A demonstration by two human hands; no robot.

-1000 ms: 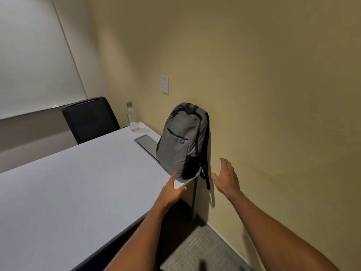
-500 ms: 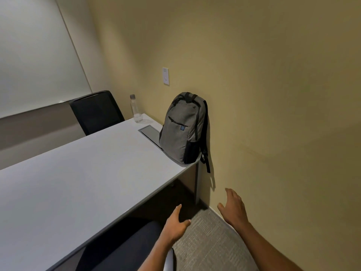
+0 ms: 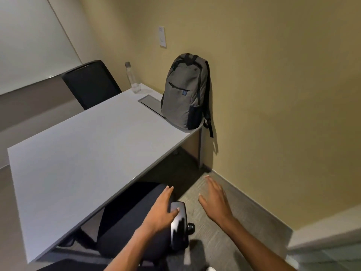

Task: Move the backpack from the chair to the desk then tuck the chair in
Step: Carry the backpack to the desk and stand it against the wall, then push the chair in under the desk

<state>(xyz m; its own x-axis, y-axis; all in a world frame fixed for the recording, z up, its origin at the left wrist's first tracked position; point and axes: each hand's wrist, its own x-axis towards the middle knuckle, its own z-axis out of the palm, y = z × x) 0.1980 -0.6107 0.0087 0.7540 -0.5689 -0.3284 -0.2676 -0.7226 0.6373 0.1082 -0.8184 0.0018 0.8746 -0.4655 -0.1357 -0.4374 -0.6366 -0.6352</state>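
The grey backpack (image 3: 184, 92) stands upright on the far right corner of the white desk (image 3: 88, 153), leaning against the tan wall, a black strap hanging off the edge. Below me the dark chair (image 3: 132, 218) has its seat partly under the desk's near edge. My left hand (image 3: 162, 210) rests on the front of the chair's black armrest (image 3: 179, 223), thumb laid on top and fingers spread over the seat side. My right hand (image 3: 214, 200) hovers open above the carpet to the right of the armrest, touching nothing.
A clear water bottle (image 3: 132, 79) and a flat grey cable hatch (image 3: 151, 102) sit at the desk's far end. A second black chair (image 3: 89, 83) stands behind the desk. The tan wall (image 3: 273, 94) runs close along the right, with carpet (image 3: 234, 241) between.
Both hands dropped away from the backpack, which stays on the desk. The view tilted down, bringing the chair into sight, and my left hand landed on its armrest.
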